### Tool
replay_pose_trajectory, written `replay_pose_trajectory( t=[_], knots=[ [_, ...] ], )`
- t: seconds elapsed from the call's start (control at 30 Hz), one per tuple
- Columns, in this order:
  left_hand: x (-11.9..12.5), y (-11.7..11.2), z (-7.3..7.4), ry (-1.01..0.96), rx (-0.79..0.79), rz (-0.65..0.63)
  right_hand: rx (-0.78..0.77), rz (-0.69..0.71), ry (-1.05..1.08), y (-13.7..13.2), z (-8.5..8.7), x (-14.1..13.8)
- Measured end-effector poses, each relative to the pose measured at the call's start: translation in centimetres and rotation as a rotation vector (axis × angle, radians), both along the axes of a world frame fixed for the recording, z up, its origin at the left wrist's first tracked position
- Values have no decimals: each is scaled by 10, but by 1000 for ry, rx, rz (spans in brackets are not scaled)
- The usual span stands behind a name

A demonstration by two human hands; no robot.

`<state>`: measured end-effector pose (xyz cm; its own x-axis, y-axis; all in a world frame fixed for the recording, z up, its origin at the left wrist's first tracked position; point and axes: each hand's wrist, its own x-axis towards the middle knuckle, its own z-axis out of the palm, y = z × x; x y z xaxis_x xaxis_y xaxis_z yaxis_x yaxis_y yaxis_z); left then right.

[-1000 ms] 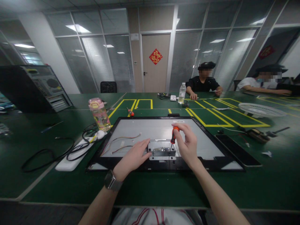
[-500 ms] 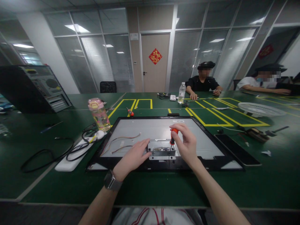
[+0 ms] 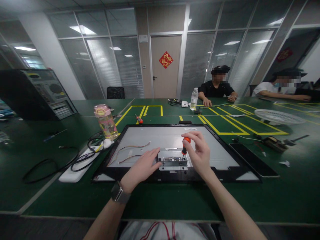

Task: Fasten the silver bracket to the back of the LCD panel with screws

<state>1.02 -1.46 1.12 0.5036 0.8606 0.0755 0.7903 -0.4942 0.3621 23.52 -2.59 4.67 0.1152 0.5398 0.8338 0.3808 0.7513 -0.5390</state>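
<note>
My right hand (image 3: 200, 151) has its fingers curled round the orange-and-black handle of a screwdriver (image 3: 185, 146). The screwdriver stands nearly upright, its tip down at the right end of a metal bracket (image 3: 172, 163). My left hand (image 3: 142, 166) lies with straight fingers and the thumb apart, touching the bracket's left end. The bracket sits near the front edge of a flat display panel (image 3: 150, 135) with a black frame, lying back side up. Small metal parts show inside the bracket; what the tip meets is too small to tell.
Thin cables (image 3: 130, 146) lie on the panel's left. A pink-lidded bottle (image 3: 106, 123), a white power strip (image 3: 75, 170) and a black cable stand left. A phone (image 3: 252, 159) lies right. Behind are another screwdriver (image 3: 139, 119), a water bottle (image 3: 194, 100) and two seated people.
Almost nothing differs. The screwdriver's handle has shifted very slightly in my right hand; my left hand and the bracket stay where they were.
</note>
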Motion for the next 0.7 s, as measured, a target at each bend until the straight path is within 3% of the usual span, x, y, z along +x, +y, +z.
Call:
replay_pose_trajectory(
  t=[0.1,0.37,0.53,0.7],
  knots=[
    [1,-1,2,7,-7,1,0,-19,10,0,0,0],
    [-1,1,-1,-5,-4,-5,-90,96,62,1,-3,1],
    [0,0,0,-5,-14,-6,38,-29,-23,-1,0,-1],
    [-1,0,0,-3,-14,-1,-16,-17,19,-1,0,0]
  ],
)
